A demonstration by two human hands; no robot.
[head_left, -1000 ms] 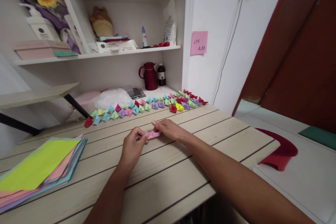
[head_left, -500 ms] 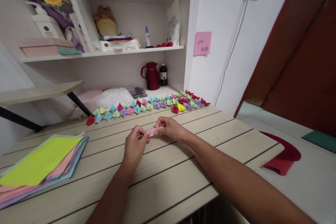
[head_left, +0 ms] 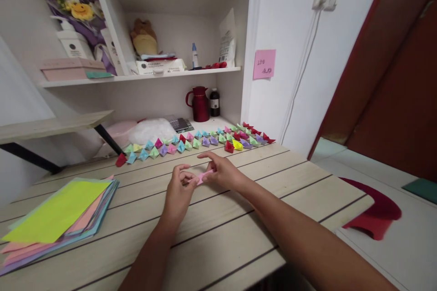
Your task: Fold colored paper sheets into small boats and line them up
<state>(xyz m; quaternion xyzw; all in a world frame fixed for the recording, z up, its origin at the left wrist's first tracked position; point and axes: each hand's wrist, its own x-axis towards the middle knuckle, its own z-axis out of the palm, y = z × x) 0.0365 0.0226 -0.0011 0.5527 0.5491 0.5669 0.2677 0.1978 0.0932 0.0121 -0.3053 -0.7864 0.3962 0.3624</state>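
A small folded piece of pink paper is pinched between my two hands above the striped wooden table. My left hand grips its left end between thumb and fingers. On the other end, my right hand holds it with the thumb and bent fingers, while the index finger reaches out to the left above it. My fingers cover part of the paper, so its full shape is hidden. Beyond my hands, several folded paper boats in many colours stand in rows along the back of the table.
A stack of coloured paper sheets, yellow-green on top, lies at the left. Behind the boats are a dark red jug, a dark bottle and a clear plastic bag. A small raised shelf stands at the back left.
My right index finger has lifted off the paper and stretched out to the left. Both hands still hold the pink paper. The whole view has shifted slightly.
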